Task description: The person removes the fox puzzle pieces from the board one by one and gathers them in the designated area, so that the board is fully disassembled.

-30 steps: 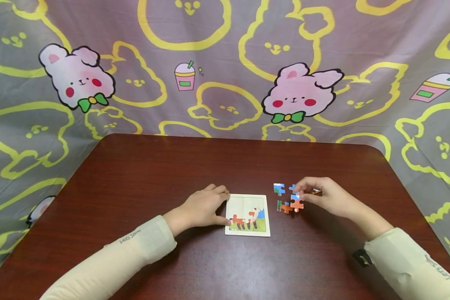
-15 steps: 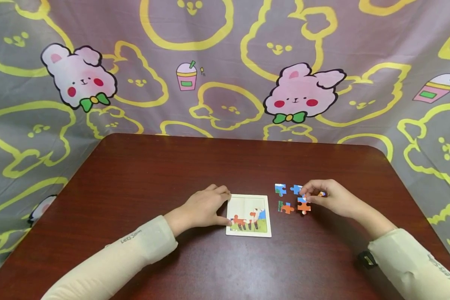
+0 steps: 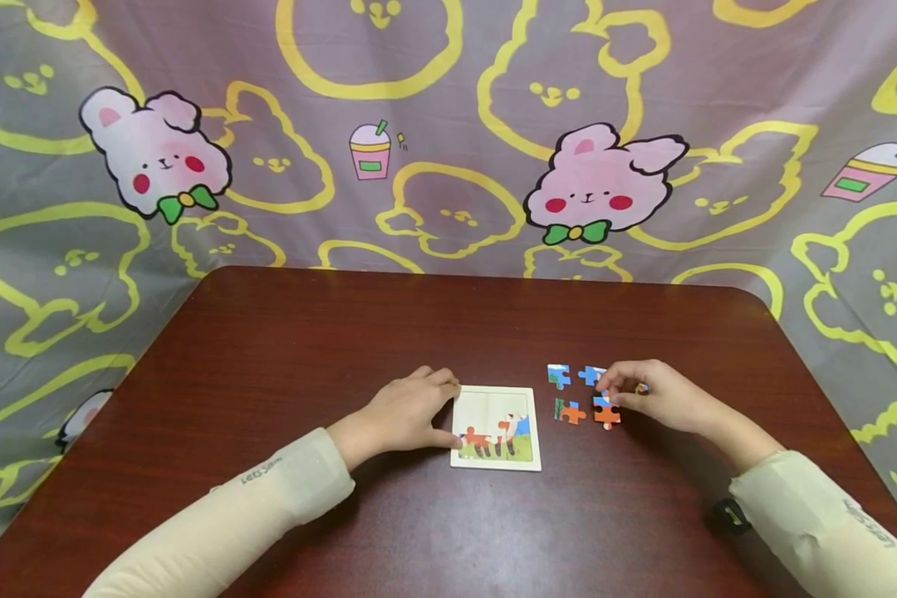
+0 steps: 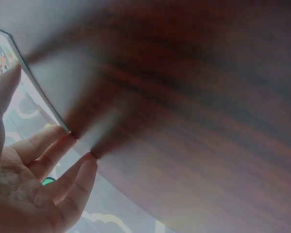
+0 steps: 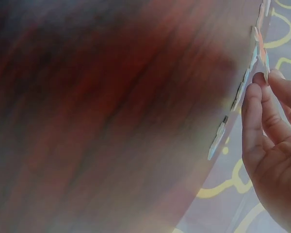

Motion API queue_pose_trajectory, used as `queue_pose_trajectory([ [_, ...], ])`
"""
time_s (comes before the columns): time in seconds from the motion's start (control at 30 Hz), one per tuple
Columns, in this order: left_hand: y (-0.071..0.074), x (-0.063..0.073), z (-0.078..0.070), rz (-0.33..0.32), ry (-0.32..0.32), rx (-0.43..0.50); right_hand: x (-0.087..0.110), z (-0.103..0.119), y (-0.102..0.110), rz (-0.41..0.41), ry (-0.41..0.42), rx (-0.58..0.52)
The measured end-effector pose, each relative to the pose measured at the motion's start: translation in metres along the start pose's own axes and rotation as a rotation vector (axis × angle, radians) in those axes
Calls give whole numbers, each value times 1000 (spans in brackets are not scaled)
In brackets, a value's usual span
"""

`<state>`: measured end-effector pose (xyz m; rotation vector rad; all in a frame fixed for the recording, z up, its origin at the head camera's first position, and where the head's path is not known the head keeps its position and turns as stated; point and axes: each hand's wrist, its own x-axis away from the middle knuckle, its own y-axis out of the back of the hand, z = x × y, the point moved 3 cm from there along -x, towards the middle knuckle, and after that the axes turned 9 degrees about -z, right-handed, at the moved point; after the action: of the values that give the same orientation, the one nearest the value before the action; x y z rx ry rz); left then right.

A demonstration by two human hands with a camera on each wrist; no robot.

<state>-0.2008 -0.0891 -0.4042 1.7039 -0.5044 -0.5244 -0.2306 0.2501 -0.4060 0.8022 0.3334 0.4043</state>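
Note:
My left hand (image 3: 409, 413) rests at the left edge of a square jigsaw board (image 3: 496, 469). Its thumb touches the lower left and a fingertip the upper left corner. Part of an orange animal picture on grass fills the board's lower portion; its upper left shows bare wood. In the left wrist view, the fingers (image 4: 36, 145) lie extended along the board's edge (image 4: 41, 94). To the right, my right hand (image 3: 661, 399) pinches a blue and orange puzzle piece (image 3: 606, 414) between thumb and fingertips. The right wrist view shows this piece (image 5: 267, 68) nearly edge-on.
Around the held piece lie a blue and green piece (image 3: 558, 375), a blue piece (image 3: 590, 376) and a green and orange piece (image 3: 571, 413). Another piece (image 3: 642, 389) is partly hidden behind my right hand. The dark wooden table (image 3: 359, 332) ends at a patterned cloth (image 3: 448, 124).
The right hand has drawn the blue and orange piece slightly right, away from the green and orange piece, then stayed nearly still. My left hand keeps its place on the board.

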Motion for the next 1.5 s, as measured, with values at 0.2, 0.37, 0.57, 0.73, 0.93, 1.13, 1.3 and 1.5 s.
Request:
queue_pose_trajectory([
  [0.2,2,-1,0,0,-4,-1,-2,0,-1,10,10,35],
  [0.37,2,-1,0,2,1,2,-3,-1,-1,24,15,60],
  [0.57,1,-2,0,4,3,1,-3,-2,2,5,15,80],
  [0.73,1,-1,2,3,0,5,-4,5,2,-30,60,70],
  [0.93,0,1,2,4,-2,-1,-11,16,-7,-5,50,50],
  [1.13,-2,1,1,2,-7,1,-21,30,-23,70,58,30],
  [1.3,-2,1,1,-8,-6,0,-30,44,-37,115,100,38],
  [1.5,-1,1,0,-8,-11,-5,-39,60,-54,165,179,14],
])
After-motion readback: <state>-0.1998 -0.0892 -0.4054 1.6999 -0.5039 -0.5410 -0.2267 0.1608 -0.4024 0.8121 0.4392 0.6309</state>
